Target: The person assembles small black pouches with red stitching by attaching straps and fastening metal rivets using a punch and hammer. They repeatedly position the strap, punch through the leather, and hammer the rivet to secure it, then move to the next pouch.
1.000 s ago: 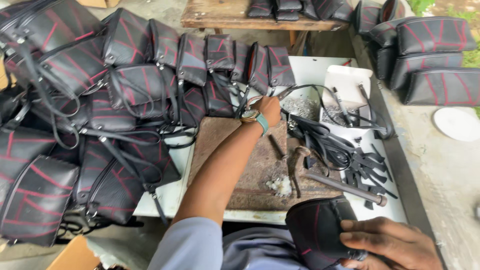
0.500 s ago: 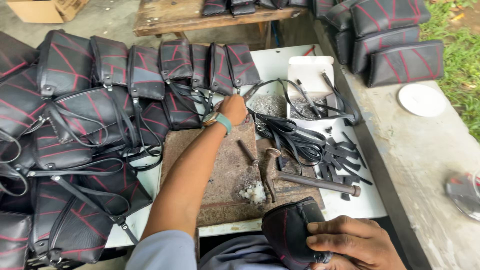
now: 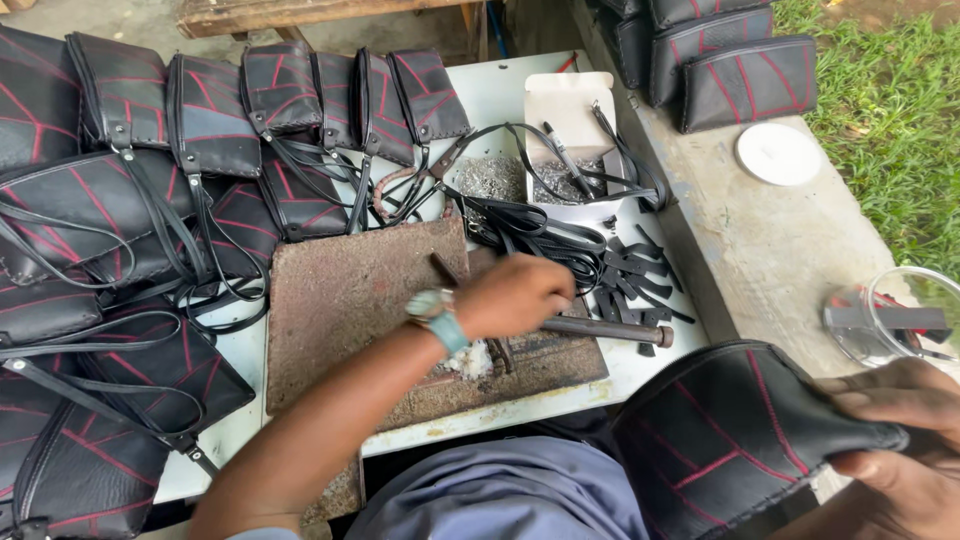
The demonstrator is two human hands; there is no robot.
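The left hand (image 3: pixel 515 296), arm extended across the brown work board (image 3: pixel 350 290), is curled over a metal rod (image 3: pixel 610 330), apparently gripping it. The right hand (image 3: pixel 900 440) pinches a black pouch with red stitching (image 3: pixel 730 440) at lower right, above the lap.

pouch (image 3: pixel 730 440): matt black leather, red stitching. slab (image 3: pixel 350 290): rough, rusty brown. rod (image 3: pixel 610 330): dull metal. table (image 3: pixel 500 95): smooth painted white.

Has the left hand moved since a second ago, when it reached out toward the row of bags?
Yes. The left hand has pulled back toward the person, from the far edge of the brown work board to the hammer at its near side.
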